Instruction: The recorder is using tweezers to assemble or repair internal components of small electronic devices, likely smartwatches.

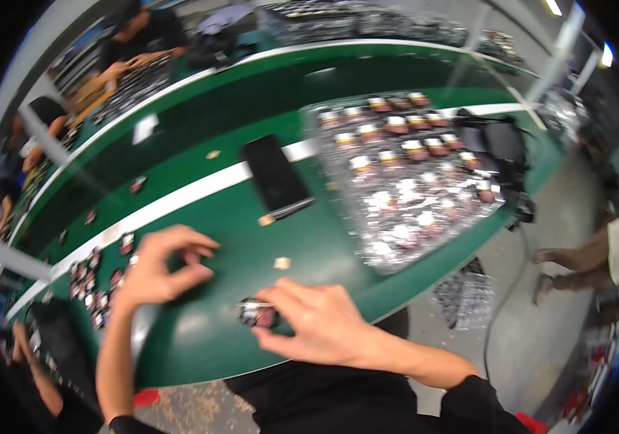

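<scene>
My right hand (317, 318) is closed, thumb and fingers pinching a small dark part with silvery and reddish areas (257, 313) just over the green bench near its front edge. Motion blur hides the part's exact kind. To its left, my left hand (165, 264) hovers with fingers curled and a gap between thumb and fingertips; nothing shows in it. Beside and partly behind that hand lies a loose group of similar small parts (92, 289). A small tan piece (283, 263) rests on the green surface beyond my right hand.
A clear plastic tray (374, 249) holding rows of similar parts lies at the right. A black phone-like slab (275, 177) sits left of it; a black bag (496, 145) is beyond. A green strip (201, 98) with scattered parts runs behind. Other people (143, 43) work at the far left.
</scene>
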Demonstrator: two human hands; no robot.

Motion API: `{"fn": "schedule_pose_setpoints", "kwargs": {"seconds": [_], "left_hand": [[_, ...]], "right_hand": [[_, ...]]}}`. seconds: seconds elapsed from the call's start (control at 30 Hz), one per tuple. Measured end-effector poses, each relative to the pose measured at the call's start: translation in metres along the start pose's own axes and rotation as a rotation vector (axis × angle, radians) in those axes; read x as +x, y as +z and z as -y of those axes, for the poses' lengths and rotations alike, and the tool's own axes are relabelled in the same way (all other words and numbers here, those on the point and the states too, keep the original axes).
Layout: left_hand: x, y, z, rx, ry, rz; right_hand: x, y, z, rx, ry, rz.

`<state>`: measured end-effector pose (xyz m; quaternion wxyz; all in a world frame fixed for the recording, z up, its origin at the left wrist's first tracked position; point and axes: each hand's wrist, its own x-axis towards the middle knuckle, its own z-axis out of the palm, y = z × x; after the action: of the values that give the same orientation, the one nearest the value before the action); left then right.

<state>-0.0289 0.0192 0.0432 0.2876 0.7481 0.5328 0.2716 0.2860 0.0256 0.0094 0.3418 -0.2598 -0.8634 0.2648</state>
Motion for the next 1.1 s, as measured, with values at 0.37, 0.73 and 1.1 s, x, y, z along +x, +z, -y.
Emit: {"fn": "schedule_pose_setpoints", "kwargs": {"seconds": [0.37,0.73,1.1], "left_hand": [[0.028,-0.085,0.163,0.74,-0.268,-0.447],[0.035,0.022,-0.006,0.313,0.199,-0.145],[-0.005,0.069,-0.029,0.41,0.278,-0.058]], "right_hand": [[-0.024,-0.171,-0.041,-0.389,0.29,-0.53],[-0.005,-0.201,-0.084,-0.489,0.474,-0.489],[-0.003,-0.078,0.005,0.229,0.22,0.166]]}}
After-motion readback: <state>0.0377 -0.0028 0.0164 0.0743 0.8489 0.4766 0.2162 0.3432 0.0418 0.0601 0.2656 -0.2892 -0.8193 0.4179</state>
